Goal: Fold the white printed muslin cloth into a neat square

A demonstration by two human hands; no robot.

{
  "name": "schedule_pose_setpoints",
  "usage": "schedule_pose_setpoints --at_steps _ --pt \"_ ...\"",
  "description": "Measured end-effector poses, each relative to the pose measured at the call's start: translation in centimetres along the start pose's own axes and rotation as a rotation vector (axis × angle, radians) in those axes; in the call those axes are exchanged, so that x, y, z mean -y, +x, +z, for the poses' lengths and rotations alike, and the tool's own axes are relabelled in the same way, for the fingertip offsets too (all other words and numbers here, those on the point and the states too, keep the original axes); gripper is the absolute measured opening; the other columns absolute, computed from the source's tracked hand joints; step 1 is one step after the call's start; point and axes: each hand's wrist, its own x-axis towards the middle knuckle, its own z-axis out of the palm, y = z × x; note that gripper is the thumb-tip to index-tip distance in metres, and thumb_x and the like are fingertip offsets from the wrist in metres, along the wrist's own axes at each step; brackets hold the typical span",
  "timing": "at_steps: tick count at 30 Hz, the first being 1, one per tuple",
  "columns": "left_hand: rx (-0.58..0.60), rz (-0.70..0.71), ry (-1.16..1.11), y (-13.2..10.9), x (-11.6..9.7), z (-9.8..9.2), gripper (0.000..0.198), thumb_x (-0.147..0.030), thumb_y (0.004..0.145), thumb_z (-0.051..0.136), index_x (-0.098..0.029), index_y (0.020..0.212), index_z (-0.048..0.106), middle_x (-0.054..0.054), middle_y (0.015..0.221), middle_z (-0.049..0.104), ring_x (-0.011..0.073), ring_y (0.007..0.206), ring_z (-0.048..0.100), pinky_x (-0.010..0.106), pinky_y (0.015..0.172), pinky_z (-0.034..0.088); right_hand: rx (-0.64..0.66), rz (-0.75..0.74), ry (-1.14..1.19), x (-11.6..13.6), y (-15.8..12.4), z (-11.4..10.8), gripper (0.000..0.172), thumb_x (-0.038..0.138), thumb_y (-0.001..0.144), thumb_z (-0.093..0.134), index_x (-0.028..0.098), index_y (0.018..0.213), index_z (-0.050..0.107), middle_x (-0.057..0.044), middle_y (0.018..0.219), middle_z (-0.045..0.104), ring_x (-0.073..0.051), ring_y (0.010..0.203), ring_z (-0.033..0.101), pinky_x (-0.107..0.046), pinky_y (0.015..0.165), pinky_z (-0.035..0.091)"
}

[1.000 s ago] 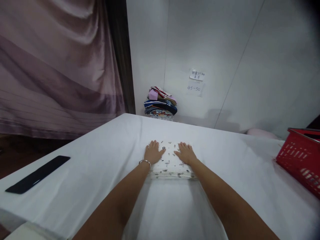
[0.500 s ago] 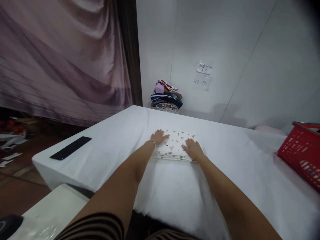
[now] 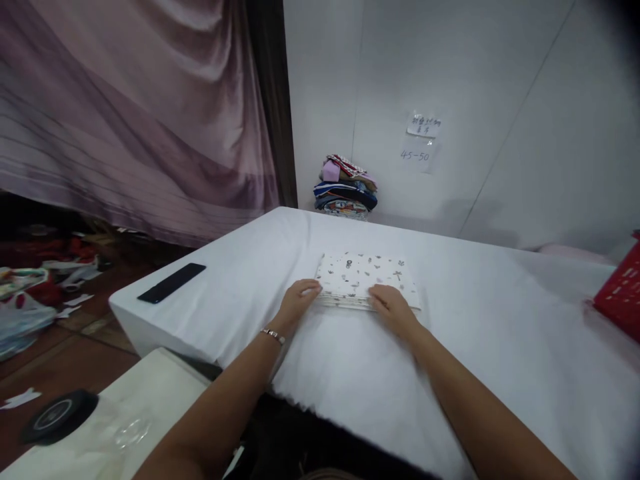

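Note:
A white cloth [image 3: 367, 270] with small dark and brown prints lies folded into a flat rectangle of several layers on the white-covered table [image 3: 340, 367]. My left hand [image 3: 299, 299], with a bracelet at the wrist, has its fingers and thumb closed at the front left corner of the cloth. Over the front edge, right of the middle, my right hand [image 3: 391, 305] is closed on the layers with curled fingers. Parts of the fingertips are hidden by the hands themselves.
A black phone-like slab [image 3: 171, 283] lies at the table's left. Folded fabrics [image 3: 346, 190] are stacked by the wall behind, and a red basket [image 3: 620, 293] stands at right. A pale side surface [image 3: 145, 400] holds a round black object [image 3: 60, 417].
Both hands have drawn back from lying flat on top of the cloth to its front edge, and their fingers have closed there. The view has shifted slightly left.

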Motion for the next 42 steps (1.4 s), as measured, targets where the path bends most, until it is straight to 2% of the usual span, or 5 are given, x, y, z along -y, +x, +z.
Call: schedule_pose_setpoints --at_steps 3,10,16,31,42 --pt "-0.019 -0.013 -0.062 -0.3 0.4 -1.0 0.027 -0.041 0.075 0.056 -0.022 0.091 0.066 0.004 0.106 0.063 0.0175 0.098 0.056 0.030 0.084 0.045 -0.013 0.001 -0.029 -0.4 -0.6 0.8 0.038 0.040 0.090 0.032 0.023 0.114 0.056 -0.005 0.117 0.059 -0.023 0.114 0.048 -0.037 0.098 0.032" --pt "0.203 0.011 -0.015 -0.7 0.4 -1.4 0.029 -0.032 0.070 0.061 -0.023 0.097 0.064 0.004 0.113 0.056 0.0183 0.099 0.054 0.030 0.083 0.044 -0.011 -0.042 -0.074 -1.9 -1.0 2.1 0.041 0.037 0.090 0.033 0.022 0.123 0.052 -0.006 0.125 0.055 -0.023 0.119 0.044 -0.044 0.102 0.030" --pt "0.138 0.048 0.062 -0.7 0.5 -0.6 0.020 -0.019 0.071 0.051 -0.021 0.087 0.063 0.002 0.091 0.057 0.0124 0.076 0.055 0.026 0.069 0.046 -0.043 -0.046 -0.086 -1.8 -1.1 2.3 0.040 0.037 0.090 0.035 0.019 0.120 0.055 -0.006 0.123 0.057 -0.022 0.118 0.046 -0.042 0.103 0.030" --pt "0.116 0.016 0.115 -0.7 0.9 -0.4 0.010 -0.017 0.069 0.047 -0.020 0.075 0.054 -0.001 0.079 0.056 0.0128 0.072 0.053 0.025 0.065 0.044 -0.046 -0.058 -0.055 -1.5 -1.2 2.2 0.035 0.034 0.090 0.039 0.022 0.116 0.058 -0.003 0.121 0.058 -0.019 0.117 0.047 -0.038 0.103 0.030" --pt "0.197 0.457 0.341 -0.3 -2.5 0.6 0.026 -0.026 0.077 0.058 -0.023 0.102 0.061 0.005 0.105 0.058 0.0202 0.099 0.051 0.036 0.087 0.040 -0.152 -0.145 -0.033 -1.6 -1.1 2.3 0.025 0.024 0.088 0.045 0.023 0.108 0.060 -0.006 0.114 0.062 -0.022 0.109 0.053 -0.042 0.096 0.037"
